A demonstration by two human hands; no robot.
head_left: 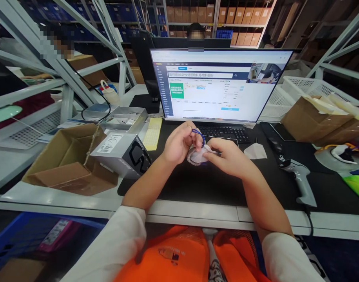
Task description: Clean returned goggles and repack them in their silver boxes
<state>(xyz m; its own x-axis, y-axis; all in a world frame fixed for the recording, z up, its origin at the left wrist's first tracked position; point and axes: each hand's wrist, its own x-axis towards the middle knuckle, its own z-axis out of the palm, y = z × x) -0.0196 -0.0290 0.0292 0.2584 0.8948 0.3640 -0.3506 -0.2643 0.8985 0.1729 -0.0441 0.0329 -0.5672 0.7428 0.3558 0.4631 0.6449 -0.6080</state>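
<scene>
- head view: both hands meet over the black mat [211, 184], just in front of the one keyboard [226, 134].
- left hand [177, 144]: fingers curled in, pinching a blue loop [199, 135].
- right hand [230, 157]: thumb and forefinger closed on the small clear bag [197, 156], which sits between the two hands.
- around: one monitor [217, 84] behind, one scanner [300, 178] to the right, one grey box [120, 154] to the left, two cardboard boxes [64, 160].
- writing: screen text and the grey box's lettering are too small to read.

clear plastic pouch [198, 156], matt cardboard box [68, 159]
</scene>
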